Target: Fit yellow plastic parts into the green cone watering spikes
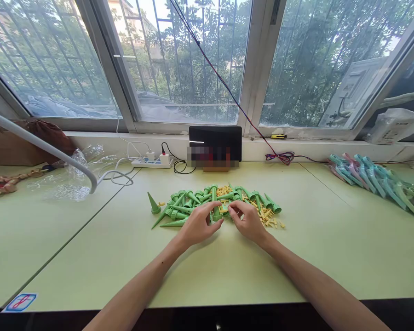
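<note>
Green plastic watering spikes (179, 208) lie in a long heap, mixed with small yellow T-shaped valves (267, 216). My left hand (200, 225) is curled around one green spike (214, 195), its index finger crossing the spike and its thumb near the wide end; the spike's tip points away from me. My right hand (246, 220) is closed in a pinch beside it, with a small yellow valve (223, 210) at its fingertips, close to the held spike. The fingers partly hide the contact between the two pieces.
A single spike (153, 203) stands upright left of the heap. Behind are a dark-screened tablet (215, 140) and a white power strip (152, 162) with cables. Bagged coloured items (376, 179) lie at right. A white curved tube (55, 149) and clear plastic wrap (77, 177) are at left.
</note>
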A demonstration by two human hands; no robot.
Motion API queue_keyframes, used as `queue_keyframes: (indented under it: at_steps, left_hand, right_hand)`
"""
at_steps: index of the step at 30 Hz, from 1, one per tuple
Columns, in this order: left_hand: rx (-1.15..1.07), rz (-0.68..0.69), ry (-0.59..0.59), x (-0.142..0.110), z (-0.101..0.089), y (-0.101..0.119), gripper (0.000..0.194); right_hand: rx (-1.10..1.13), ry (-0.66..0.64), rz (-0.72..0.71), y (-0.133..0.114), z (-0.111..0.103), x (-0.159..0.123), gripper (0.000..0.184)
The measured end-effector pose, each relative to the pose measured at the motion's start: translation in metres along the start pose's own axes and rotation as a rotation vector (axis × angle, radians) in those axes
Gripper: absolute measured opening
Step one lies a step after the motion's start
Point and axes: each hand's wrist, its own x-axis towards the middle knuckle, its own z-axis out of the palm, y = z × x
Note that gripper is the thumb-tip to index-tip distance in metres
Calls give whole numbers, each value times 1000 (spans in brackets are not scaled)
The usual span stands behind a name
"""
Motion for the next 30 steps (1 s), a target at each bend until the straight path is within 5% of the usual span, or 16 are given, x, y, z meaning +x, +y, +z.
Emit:
queue_keyframes:
  at_steps: [30]
  left_hand:
    - [-28,10,17,0,0,0,41]
  right_hand:
    - [105,-74,-14,4,1,0,14]
